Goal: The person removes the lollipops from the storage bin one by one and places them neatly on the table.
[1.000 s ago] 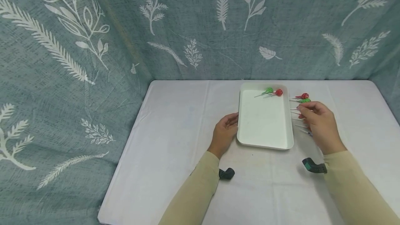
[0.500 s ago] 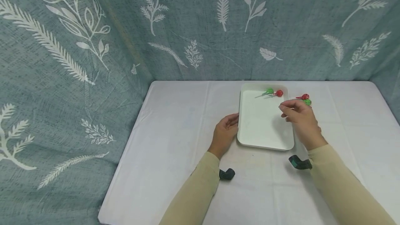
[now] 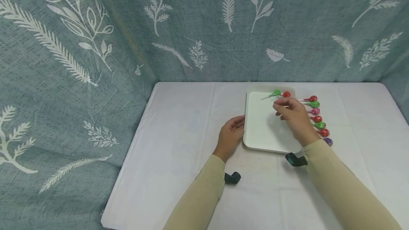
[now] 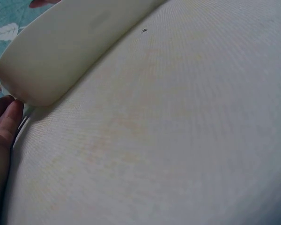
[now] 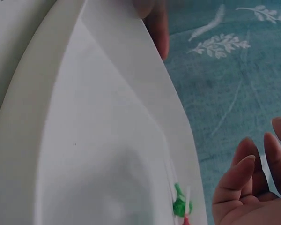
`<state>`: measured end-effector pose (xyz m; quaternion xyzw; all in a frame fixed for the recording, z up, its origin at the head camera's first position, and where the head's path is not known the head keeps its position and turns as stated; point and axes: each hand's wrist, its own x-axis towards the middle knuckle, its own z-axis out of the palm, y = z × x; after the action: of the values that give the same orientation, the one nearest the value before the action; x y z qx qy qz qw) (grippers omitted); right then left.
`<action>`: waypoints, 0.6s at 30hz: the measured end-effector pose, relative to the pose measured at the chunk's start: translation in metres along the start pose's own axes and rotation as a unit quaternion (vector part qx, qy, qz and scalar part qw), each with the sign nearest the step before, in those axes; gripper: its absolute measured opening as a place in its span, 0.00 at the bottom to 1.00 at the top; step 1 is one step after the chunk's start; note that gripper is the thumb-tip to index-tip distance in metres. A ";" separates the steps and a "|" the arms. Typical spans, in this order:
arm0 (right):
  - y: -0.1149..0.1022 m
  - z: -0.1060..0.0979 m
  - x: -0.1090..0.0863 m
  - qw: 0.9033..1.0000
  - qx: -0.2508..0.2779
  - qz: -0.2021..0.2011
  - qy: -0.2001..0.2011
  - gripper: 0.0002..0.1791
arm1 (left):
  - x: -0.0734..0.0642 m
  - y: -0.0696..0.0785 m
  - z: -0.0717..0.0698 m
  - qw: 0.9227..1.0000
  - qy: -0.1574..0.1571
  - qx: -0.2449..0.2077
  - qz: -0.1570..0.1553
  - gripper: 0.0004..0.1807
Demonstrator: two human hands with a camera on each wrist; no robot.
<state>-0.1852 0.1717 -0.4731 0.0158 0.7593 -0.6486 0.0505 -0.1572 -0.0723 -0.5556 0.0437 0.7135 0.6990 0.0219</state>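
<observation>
A white tray (image 3: 265, 130) lies on the table. Two lollipops rest in its far end: a green one (image 3: 276, 93) and a red one (image 3: 286, 94). My left hand (image 3: 229, 136) touches the outside of the tray's left wall with its fingertips; none of its fingers show inside. Over the tray hovers my right hand (image 3: 295, 118), its fingers loosely bent and nothing seen between them in the right wrist view (image 5: 250, 183). Several lollipops lie in a column right of the tray, among them a pink one (image 3: 315, 111) and a purple one (image 3: 328, 141). The right forearm and tray hide some sticks.
A white cloth (image 3: 179, 144) covers the table. Behind it and to the left hangs a green-blue curtain (image 3: 198, 17) with white leaf prints. A dark wrist device juts from each sleeve.
My right hand has moved left from the column of lollipops to above the tray, bringing that column into view. My left hand stays at the tray's side.
</observation>
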 end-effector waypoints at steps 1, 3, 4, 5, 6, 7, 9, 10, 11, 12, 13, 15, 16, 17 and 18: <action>0.000 0.002 0.002 1.000 -0.001 0.000 -0.001 0.23 | 0.000 0.000 0.000 1.000 0.001 0.000 0.000 0.26; 0.002 0.005 0.006 1.000 0.001 -0.001 -0.002 0.23 | 0.001 0.000 0.000 1.000 0.003 -0.001 0.001 0.26; 0.002 0.006 0.008 1.000 0.001 -0.001 -0.002 0.23 | 0.001 0.000 0.000 1.000 0.003 -0.001 0.002 0.26; 0.003 0.008 0.011 1.000 0.002 0.000 -0.003 0.23 | 0.001 0.000 0.000 1.000 0.003 -0.002 0.004 0.26; 0.003 0.009 0.013 1.000 0.001 0.000 -0.004 0.24 | 0.001 0.001 0.000 1.000 0.003 -0.003 0.004 0.26; 0.003 0.011 0.015 1.000 0.002 0.002 -0.004 0.24 | 0.001 0.001 0.000 1.000 0.001 -0.005 0.004 0.26; 0.002 0.014 0.019 1.000 -0.003 0.007 -0.003 0.24 | 0.001 0.002 0.000 1.000 -0.001 -0.009 0.003 0.26; 0.002 0.015 0.020 1.000 -0.005 0.010 -0.003 0.25 | 0.001 0.002 0.000 1.000 -0.003 -0.011 0.002 0.26; 0.001 0.016 0.022 1.000 -0.008 0.013 -0.002 0.25 | 0.001 0.002 0.000 1.000 -0.004 -0.013 0.002 0.26; 0.000 0.018 0.023 1.000 -0.012 0.015 0.000 0.25 | 0.001 0.002 0.000 1.000 -0.005 -0.013 0.002 0.26; -0.001 0.019 0.025 1.000 -0.014 0.016 0.002 0.25 | 0.001 0.002 0.000 1.000 -0.006 -0.013 0.003 0.26; -0.002 0.022 0.028 1.000 -0.018 0.015 0.006 0.25 | 0.001 0.002 0.000 1.000 -0.006 -0.010 0.005 0.26; -0.003 0.023 0.030 1.000 -0.017 0.013 0.010 0.24 | 0.002 0.001 0.000 1.000 -0.005 -0.008 0.005 0.26; -0.003 0.024 0.032 1.000 -0.017 0.010 0.013 0.24 | 0.002 0.001 0.000 1.000 -0.004 -0.006 0.006 0.26; -0.002 0.025 0.034 1.000 -0.016 0.007 0.016 0.23 | 0.002 0.000 0.000 1.000 -0.004 -0.005 0.007 0.26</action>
<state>-0.2178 0.1456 -0.4781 0.0308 0.7703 -0.6355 0.0429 -0.1593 -0.0723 -0.5551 0.0509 0.7094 0.7026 0.0201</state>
